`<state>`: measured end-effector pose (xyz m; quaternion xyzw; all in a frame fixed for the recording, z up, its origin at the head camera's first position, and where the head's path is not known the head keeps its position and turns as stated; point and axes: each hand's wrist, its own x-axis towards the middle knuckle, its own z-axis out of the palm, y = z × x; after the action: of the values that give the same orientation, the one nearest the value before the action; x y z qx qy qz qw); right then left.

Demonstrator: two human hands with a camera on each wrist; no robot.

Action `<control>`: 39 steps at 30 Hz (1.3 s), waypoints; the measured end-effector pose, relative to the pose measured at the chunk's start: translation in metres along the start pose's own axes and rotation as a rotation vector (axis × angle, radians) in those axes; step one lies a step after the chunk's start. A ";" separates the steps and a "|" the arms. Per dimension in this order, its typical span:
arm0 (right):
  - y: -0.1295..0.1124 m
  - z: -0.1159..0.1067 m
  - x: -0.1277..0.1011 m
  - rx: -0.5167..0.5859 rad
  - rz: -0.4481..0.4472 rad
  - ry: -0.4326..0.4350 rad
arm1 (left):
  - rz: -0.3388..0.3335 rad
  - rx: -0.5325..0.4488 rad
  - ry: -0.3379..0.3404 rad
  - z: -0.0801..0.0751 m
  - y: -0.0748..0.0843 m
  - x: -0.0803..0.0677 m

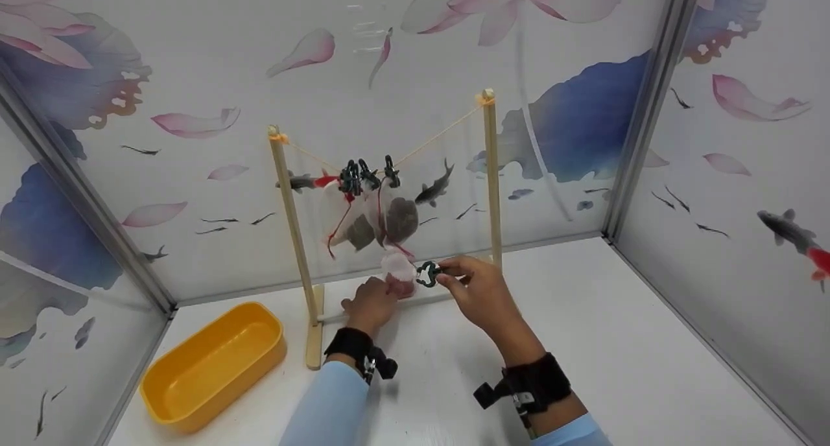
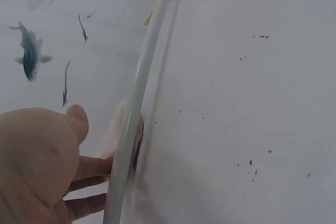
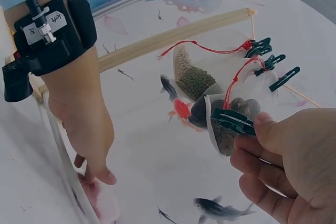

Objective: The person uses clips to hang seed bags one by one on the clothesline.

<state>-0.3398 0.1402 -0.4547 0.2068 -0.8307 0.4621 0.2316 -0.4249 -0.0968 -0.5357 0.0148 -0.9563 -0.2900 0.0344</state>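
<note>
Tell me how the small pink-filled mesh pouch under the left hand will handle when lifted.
The small pink-filled mesh pouch probably flops, since its sheer fabric bunches under the left hand. It looks light, and being soft, seems unlikely to roll.

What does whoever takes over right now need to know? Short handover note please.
Right hand pinches a dark green clip, jaws toward the pouch.
Left hand holds a small mesh pouch low at the wooden rack.
Done: three pouches hang clipped on the string.
Left: this pouch is not yet on the string.
Yellow tub sits left of the rack.
</note>
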 end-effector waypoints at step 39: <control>-0.006 0.002 -0.001 -0.017 0.045 -0.047 | -0.055 -0.400 0.292 -0.049 -0.043 -0.091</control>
<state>-0.3357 0.1361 -0.4524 0.1968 -0.8445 0.4549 0.2031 -0.3300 -0.1551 -0.5238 0.0755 -0.8641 -0.4690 0.1665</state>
